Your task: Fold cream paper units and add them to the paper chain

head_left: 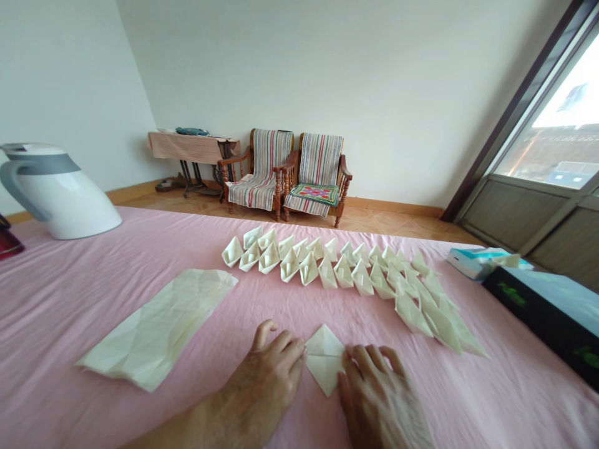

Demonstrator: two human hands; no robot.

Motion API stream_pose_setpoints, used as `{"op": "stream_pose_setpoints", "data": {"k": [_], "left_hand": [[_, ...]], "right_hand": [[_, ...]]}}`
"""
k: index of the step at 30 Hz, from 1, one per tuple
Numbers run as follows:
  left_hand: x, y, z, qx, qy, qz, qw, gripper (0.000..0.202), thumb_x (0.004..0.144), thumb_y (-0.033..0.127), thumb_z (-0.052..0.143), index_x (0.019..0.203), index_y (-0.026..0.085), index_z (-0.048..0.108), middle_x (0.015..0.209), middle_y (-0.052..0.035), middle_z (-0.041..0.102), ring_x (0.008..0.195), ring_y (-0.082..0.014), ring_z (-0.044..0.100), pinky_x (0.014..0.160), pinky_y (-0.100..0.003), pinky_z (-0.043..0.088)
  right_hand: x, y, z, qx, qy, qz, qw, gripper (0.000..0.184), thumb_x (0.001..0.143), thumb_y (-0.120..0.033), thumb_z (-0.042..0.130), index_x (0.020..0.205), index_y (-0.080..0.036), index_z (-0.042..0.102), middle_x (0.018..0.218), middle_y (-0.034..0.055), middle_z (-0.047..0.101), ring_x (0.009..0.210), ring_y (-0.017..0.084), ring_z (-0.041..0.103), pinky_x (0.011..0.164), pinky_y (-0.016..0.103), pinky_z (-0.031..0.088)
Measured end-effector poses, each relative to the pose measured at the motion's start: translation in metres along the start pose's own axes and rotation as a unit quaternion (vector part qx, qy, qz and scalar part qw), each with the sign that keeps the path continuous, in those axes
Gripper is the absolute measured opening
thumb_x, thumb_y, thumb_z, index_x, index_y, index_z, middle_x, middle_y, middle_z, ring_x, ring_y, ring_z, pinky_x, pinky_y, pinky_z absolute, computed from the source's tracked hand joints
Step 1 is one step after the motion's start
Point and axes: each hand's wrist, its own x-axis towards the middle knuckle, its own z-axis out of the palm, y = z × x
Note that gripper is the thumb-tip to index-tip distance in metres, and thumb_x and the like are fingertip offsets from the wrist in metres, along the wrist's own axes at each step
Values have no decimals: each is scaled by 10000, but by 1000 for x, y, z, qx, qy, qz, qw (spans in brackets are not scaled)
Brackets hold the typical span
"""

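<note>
A small diamond of folded cream paper [324,362] lies on the pink cloth, with a crease running across its middle. At its left corner are the bunched fingertips of my left hand [269,377], its thumb side partly hidden. My right hand [377,390] grips the right corner, fingers curled and thumb at the lower edge. Beyond them stand rows of several folded paper boats [309,268], which curve toward me on the right. To the left rests a flat stack of creased paper sheets [159,327].
A white and grey jug [70,196] stands at the far left, near a dark red object [9,243]. On the right are a tissue box [482,259] and a black box [547,312]. Past the table are two wooden chairs [318,168] and a cloth-covered sewing table [187,148].
</note>
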Motion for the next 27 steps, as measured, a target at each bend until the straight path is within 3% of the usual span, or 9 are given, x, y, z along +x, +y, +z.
{"op": "stream_pose_setpoints", "data": {"k": [3, 7, 10, 13, 17, 20, 27], "left_hand": [[0, 0, -4, -35, 12, -18, 999, 197, 875, 52, 526, 1017, 152, 620, 1047, -70, 663, 927, -247, 556, 923, -505, 276], [5, -8, -10, -163, 33, -72, 983, 308, 821, -43, 452, 918, 198, 618, 952, -17, 651, 915, -197, 563, 873, -391, 357], [9, -16, -11, -223, 68, -148, 961, 262, 806, -27, 453, 874, 186, 591, 858, -13, 632, 848, -176, 567, 797, -317, 408], [11, -19, -9, -245, 68, -176, 951, 246, 779, -19, 448, 847, 183, 570, 828, -11, 612, 796, -165, 561, 742, -284, 431], [10, -15, -11, -234, 76, -113, 963, 215, 879, 64, 443, 947, 186, 606, 877, -34, 609, 842, -181, 552, 772, -304, 451], [9, -11, -14, -194, 50, -48, 979, 274, 882, 51, 451, 984, 205, 654, 943, -51, 611, 899, -200, 538, 813, -336, 455], [7, -5, -15, -129, 8, -36, 991, 274, 801, 9, 550, 988, 174, 663, 970, -52, 631, 920, -224, 523, 886, -394, 452]], "right_hand": [[-1, 1, 2, 8, 8, 16, 1000, 187, 770, -68, 538, 777, -216, 654, 796, 45, 626, 760, 227, 528, 748, 387, 326], [-1, 3, 7, 53, 47, 48, 996, 183, 800, -95, 495, 718, -215, 608, 730, 46, 584, 698, 221, 491, 658, 360, 299], [-1, 4, 9, 84, 71, 70, 991, 176, 804, -101, 486, 741, -216, 603, 737, 46, 575, 718, 217, 491, 662, 345, 303], [-1, 5, 9, 103, 56, 70, 991, 186, 807, -84, 479, 752, -214, 600, 740, 44, 568, 722, 210, 497, 660, 332, 318], [1, 5, 7, 106, 55, 69, 990, 201, 800, -61, 476, 733, -209, 594, 737, 47, 564, 716, 205, 505, 659, 325, 343], [1, 5, 5, 104, 43, 54, 992, 202, 769, -41, 492, 724, -204, 602, 736, 49, 574, 717, 203, 519, 653, 320, 362], [0, 6, -1, 71, 27, 30, 997, 229, 693, -5, 508, 709, -201, 625, 743, 53, 608, 711, 214, 545, 624, 325, 361]]}}
